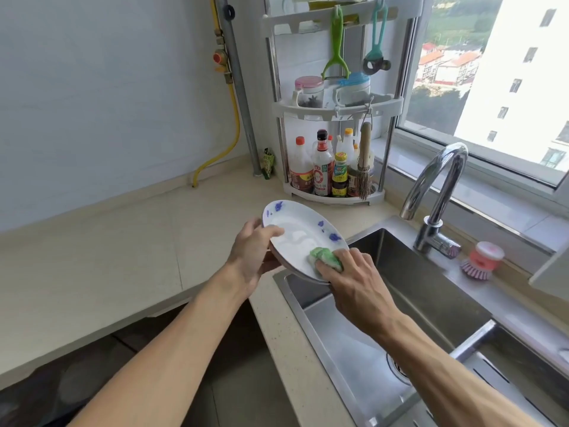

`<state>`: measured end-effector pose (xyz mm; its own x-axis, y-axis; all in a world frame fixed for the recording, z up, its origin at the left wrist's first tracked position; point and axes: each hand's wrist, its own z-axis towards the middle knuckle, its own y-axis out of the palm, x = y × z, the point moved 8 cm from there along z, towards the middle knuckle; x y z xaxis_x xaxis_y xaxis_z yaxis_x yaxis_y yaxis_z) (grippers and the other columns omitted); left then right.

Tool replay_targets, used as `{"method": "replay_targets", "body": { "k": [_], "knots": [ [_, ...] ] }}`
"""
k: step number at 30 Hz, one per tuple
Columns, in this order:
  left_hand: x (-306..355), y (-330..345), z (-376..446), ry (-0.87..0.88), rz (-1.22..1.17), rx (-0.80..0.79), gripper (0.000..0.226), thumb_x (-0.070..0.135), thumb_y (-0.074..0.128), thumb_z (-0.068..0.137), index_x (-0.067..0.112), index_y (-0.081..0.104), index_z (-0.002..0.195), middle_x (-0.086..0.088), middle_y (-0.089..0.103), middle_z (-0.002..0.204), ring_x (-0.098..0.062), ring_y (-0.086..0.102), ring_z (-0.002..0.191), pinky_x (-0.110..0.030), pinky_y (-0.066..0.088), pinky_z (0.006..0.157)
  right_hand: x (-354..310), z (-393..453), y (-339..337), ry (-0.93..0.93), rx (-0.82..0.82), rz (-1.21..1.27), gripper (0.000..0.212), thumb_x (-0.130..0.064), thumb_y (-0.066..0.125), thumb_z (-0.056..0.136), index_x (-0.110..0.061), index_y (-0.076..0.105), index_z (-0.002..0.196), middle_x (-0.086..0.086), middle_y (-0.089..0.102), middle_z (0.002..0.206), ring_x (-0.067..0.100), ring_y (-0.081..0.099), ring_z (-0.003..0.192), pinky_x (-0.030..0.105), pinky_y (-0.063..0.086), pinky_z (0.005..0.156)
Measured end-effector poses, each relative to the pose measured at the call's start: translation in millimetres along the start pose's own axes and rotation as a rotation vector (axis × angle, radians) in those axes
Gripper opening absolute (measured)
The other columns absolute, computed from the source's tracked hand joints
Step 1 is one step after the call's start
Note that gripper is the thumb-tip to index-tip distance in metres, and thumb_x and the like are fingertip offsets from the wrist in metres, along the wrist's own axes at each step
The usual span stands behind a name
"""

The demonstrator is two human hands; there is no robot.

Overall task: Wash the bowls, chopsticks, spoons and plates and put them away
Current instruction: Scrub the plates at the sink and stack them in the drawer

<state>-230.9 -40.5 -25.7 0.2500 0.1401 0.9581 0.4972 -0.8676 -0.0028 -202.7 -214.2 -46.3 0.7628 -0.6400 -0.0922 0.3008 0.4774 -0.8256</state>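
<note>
The left hand (254, 252) grips the far-left rim of a white plate (295, 232) with blue flower marks, thumb on top, holding it tilted over the tabletop (123, 241) edge beside the sink (415, 291). The plate is probably stiff, breakable and slick with suds, so a firm rim hold suits it. The right hand (354, 282) presses a green sponge (326, 257) against the plate's near rim, fingers curled over it. Bottle labels on the corner rack (335, 107) are too small to read.
</note>
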Motion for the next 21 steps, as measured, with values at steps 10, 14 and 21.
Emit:
{"method": "replay_targets", "body": {
  "k": [10,14,21],
  "knots": [
    [-5.2,-2.1,-17.0,0.228,0.013,0.304,0.046,0.021,0.041,0.089,0.043,0.057,0.127,0.007,0.063,0.128,-0.021,0.059,0.118,-0.048,0.052,0.101,-25.1,0.0,14.9,0.226,-0.28,0.419,0.069,-0.071,0.014,0.094,-0.038,0.064,0.127,-0.004,0.05,0.126,0.011,0.041,0.116,0.039,0.023,0.106],
    [0.1,4.3,-19.2,0.219,0.063,0.252,0.043,0.028,0.043,0.09,0.043,0.058,0.127,0.009,0.065,0.125,-0.019,0.061,0.115,-0.047,0.053,0.099,11.0,7.1,25.2,0.377,-0.307,0.359,0.081,-0.062,-0.002,0.092,-0.03,0.06,0.134,-0.003,0.043,0.136,0.008,0.034,0.112,0.034,0.015,0.107],
    [0.9,-9.0,-15.2,0.181,0.062,0.277,0.037,0.018,0.043,0.097,0.034,0.066,0.122,0.005,0.069,0.117,-0.021,0.064,0.109,-0.047,0.056,0.094,-18.0,-7.6,20.7,0.246,-0.295,0.548,0.08,-0.062,-0.001,0.092,-0.035,0.068,0.123,-0.017,0.039,0.132,0.001,0.03,0.114,0.03,0.016,0.105]
  ]
}}
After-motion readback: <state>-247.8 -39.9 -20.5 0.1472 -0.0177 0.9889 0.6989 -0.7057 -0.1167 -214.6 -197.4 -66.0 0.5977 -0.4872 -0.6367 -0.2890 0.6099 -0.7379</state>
